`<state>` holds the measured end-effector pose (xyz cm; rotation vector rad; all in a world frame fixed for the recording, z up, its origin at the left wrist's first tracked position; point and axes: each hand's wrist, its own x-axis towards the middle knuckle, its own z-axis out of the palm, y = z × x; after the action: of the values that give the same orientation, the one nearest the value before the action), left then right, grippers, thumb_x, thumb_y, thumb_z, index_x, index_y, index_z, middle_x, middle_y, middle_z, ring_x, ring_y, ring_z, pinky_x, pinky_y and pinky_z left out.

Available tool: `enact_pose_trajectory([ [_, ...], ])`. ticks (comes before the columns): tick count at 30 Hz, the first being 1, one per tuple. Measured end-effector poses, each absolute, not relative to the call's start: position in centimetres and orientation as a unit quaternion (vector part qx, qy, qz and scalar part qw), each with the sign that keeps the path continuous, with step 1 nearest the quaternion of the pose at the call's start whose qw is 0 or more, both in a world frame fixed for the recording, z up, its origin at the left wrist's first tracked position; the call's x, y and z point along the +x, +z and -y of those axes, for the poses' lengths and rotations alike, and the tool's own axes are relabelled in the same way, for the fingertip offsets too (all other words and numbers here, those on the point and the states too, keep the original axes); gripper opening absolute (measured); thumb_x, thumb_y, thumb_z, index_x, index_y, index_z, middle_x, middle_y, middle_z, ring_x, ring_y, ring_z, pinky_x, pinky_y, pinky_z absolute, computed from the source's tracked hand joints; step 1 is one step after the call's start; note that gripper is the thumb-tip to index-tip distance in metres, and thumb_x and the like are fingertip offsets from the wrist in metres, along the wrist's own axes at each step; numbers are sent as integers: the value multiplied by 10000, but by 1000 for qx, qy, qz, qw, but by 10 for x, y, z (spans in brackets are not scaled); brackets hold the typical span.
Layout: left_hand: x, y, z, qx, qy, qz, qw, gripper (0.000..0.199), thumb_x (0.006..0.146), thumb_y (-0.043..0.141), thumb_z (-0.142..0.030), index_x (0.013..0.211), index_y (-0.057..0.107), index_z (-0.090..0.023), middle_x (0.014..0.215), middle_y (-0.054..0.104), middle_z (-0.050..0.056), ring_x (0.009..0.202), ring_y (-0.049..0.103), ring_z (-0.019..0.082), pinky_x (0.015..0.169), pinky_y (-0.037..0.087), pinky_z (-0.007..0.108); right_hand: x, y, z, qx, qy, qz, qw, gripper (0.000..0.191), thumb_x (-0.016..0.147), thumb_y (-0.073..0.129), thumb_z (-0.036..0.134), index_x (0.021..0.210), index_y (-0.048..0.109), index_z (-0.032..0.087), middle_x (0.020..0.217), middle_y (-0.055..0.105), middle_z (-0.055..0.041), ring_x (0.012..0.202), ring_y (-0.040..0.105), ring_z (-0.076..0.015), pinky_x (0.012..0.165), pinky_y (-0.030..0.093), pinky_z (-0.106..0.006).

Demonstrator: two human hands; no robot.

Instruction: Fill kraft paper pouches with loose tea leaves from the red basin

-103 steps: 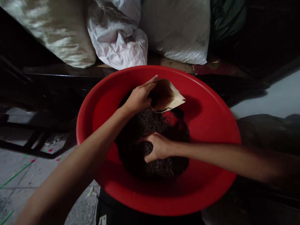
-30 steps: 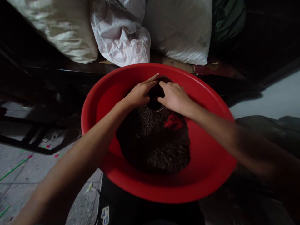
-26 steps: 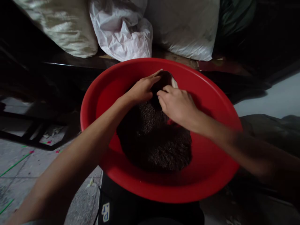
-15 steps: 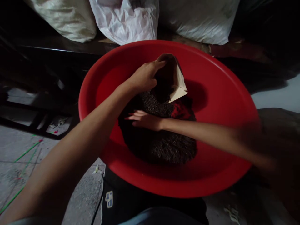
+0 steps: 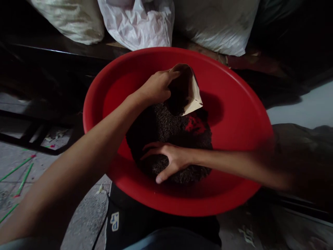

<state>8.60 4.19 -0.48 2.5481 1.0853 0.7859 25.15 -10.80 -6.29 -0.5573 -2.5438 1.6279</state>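
A wide red basin (image 5: pixel 234 121) holds a heap of dark, loose, shredded-looking material (image 5: pixel 166 123). My left hand (image 5: pixel 158 86) grips the left edge of a paper bag (image 5: pixel 195 93), tilted inside the basin with its mouth open and dark material within. Lower in the basin, my right hand (image 5: pixel 170 159) is spread over the heap, thumb pointing toward the near rim and fingers reaching left. Its fingertips touch or nearly touch the dark material. A patch of red basin floor shows through just below the bag.
Behind the basin stand a pale sack (image 5: pixel 75 21), a white plastic bag (image 5: pixel 145 27) and another large sack (image 5: pixel 218 27). Green sticks (image 5: pixel 24 178) lie on the floor at left, near a dark metal frame (image 5: pixel 28 139). A dark garment with a logo (image 5: pixel 114 221) is below.
My right hand has moved nearer to me over the heap, and its thumb and fingers have spread apart. My left hand still holds the bag. The whole view has shifted slightly.
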Motion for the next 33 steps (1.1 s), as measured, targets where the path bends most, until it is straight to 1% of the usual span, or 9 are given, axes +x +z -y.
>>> enact_pose_trajectory([
  [5, 87, -6, -45, 894, 236, -372, 84, 924, 670, 537, -40, 1586, 498, -160, 1629, 510, 103, 1409, 584, 363, 1224, 464, 481, 258, -44, 137, -277, 463, 841, 45, 561, 729, 878, 238, 1279, 769, 251, 1454, 649, -105, 1343, 631, -270, 1173, 468, -399],
  [9, 89, -2, -39, 894, 228, -380, 65, 881, 704, 523, -18, 1578, 501, -125, 1633, 495, 138, 1458, 551, 332, 1235, 463, 441, 258, -40, 155, -365, 374, 852, 40, 499, 692, 863, 253, 1187, 811, 272, 1272, 725, -87, 1081, 728, -279, 1012, 566, -413],
  [13, 93, 2, -27, 899, 223, -374, 54, 804, 723, 487, 34, 1501, 588, -143, 1662, 448, 127, 1438, 578, 311, 1221, 486, 431, 259, -29, 147, -338, 354, 867, 94, 427, 671, 857, 233, 1096, 823, 262, 1124, 748, -54, 950, 733, -234, 917, 587, -357],
  [16, 93, 3, -23, 900, 220, -373, 58, 788, 723, 473, 54, 1477, 605, -130, 1662, 437, 136, 1443, 575, 300, 1224, 485, 428, 270, -4, 118, -334, 313, 865, 208, 362, 692, 820, 220, 1051, 803, 263, 1154, 735, -35, 991, 724, -217, 938, 577, -344],
  [19, 92, 2, -28, 901, 243, -350, 82, 773, 731, 503, 26, 1481, 595, -133, 1641, 464, 140, 1472, 545, 282, 1236, 470, 417, 286, 20, 72, -391, 198, 855, 277, 347, 738, 775, 218, 1083, 778, 254, 1176, 720, -42, 1092, 697, -246, 1032, 542, -405],
  [22, 93, -2, -35, 897, 284, -321, 103, 806, 716, 489, 20, 1499, 575, -151, 1628, 488, 118, 1511, 499, 240, 1274, 424, 410, 294, 23, 24, -476, 83, 835, 264, 435, 780, 758, 214, 1215, 739, 214, 1267, 677, -95, 1205, 645, -294, 1103, 501, -468],
  [25, 96, -7, -36, 896, 294, -314, 109, 834, 709, 470, 35, 1529, 532, -105, 1638, 466, 147, 1539, 455, 236, 1300, 392, 424, 288, 11, -1, -535, 25, 814, 226, 401, 848, 692, 187, 1247, 707, 154, 1201, 680, -139, 1175, 637, -313, 1077, 505, -491],
  [28, 100, -9, -32, 895, 288, -325, 100, 794, 743, 477, 37, 1521, 542, -109, 1646, 451, 155, 1538, 458, 254, 1293, 410, 443, 281, 4, 11, -517, 5, 822, 238, 195, 982, 536, 230, 1019, 720, 175, 1070, 702, -123, 1048, 656, -275, 1002, 522, -447],
  [33, 108, -3, -23, 883, 251, -386, 88, 685, 774, 487, 39, 1442, 611, -52, 1596, 513, 201, 1472, 542, 326, 1237, 479, 434, 320, 0, 69, -426, -30, 856, 290, 380, 1031, 425, 369, 681, 532, 262, 695, 584, -59, 726, 580, -231, 767, 501, -395],
])
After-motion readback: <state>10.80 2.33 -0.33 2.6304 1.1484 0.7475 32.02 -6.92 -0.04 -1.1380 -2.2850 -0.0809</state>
